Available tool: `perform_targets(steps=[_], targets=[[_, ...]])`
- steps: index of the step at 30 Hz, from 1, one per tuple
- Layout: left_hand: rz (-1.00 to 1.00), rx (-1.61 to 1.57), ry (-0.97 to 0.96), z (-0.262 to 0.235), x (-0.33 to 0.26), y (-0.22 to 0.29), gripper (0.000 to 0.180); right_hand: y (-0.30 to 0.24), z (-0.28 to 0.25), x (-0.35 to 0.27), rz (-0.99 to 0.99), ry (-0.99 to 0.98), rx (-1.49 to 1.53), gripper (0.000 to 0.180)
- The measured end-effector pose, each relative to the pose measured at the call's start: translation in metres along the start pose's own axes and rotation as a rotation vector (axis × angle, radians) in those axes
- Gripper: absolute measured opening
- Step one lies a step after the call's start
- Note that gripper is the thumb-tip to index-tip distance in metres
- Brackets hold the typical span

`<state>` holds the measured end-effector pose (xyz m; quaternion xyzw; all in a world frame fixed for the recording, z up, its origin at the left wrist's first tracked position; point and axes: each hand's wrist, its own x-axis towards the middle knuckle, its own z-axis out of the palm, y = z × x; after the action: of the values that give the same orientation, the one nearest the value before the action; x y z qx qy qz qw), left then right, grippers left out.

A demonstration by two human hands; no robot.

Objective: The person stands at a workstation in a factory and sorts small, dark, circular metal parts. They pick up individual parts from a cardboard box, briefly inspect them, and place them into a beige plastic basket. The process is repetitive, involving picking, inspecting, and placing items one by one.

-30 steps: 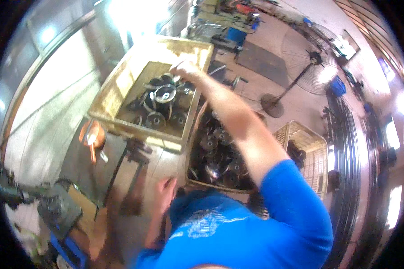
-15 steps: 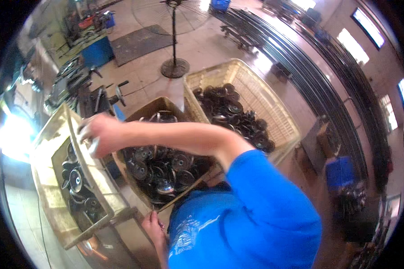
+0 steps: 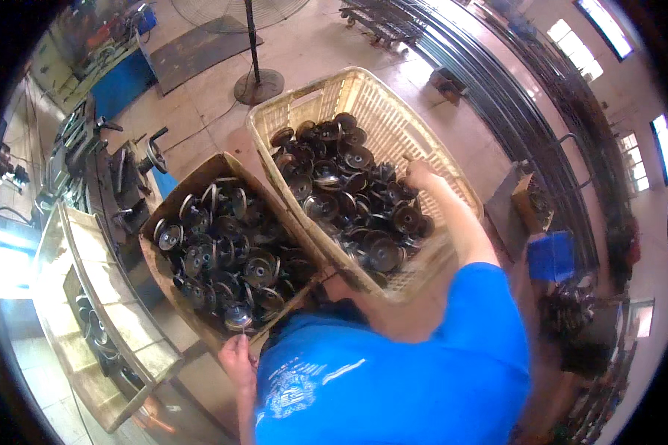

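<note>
My right hand (image 3: 421,175) reaches into a cream plastic basket (image 3: 378,93), over a pile of dark round wheel-like metal parts (image 3: 358,157). One finger stretches out; the others are partly hidden. My left hand (image 3: 237,361) is low at the near corner of a brown bin (image 3: 156,256), its fingers closed by the rim. Just above those fingers a shiny domed part (image 3: 238,317) rests on more such parts (image 3: 228,252) in the bin; what the fingers hold is unclear.
On the left a tilted pale crate (image 3: 145,334) holds several dark discs. Behind it stands a machine with a handwheel (image 3: 154,152). A fan stand (image 3: 260,87) is beyond the basket. Long metal bars (image 3: 490,111) lie to the right, near a blue bin (image 3: 551,256).
My right hand has swung from the left crate across to the cream basket. My left hand stays by the brown bin's near corner. The whole view has shifted.
</note>
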<state>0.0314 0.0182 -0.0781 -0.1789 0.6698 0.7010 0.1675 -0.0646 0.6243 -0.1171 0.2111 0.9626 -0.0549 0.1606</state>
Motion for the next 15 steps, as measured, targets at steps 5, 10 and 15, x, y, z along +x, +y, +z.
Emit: perform_targets(steps=[5, 10, 15], targets=[[-0.050, 0.021, 0.041, 0.012, -0.011, 0.001, 0.013, -0.017, 0.022, 0.020, -0.041, -0.038, -0.024, 0.037], [-0.038, 0.027, 0.052, 0.011, -0.020, 0.001, 0.014, -0.006, 0.009, 0.031, -0.154, -0.160, 0.075, 0.035], [0.001, -0.058, 0.078, 0.008, -0.025, 0.000, 0.014, -0.014, -0.018, 0.008, -0.133, 0.119, 0.455, 0.036]])
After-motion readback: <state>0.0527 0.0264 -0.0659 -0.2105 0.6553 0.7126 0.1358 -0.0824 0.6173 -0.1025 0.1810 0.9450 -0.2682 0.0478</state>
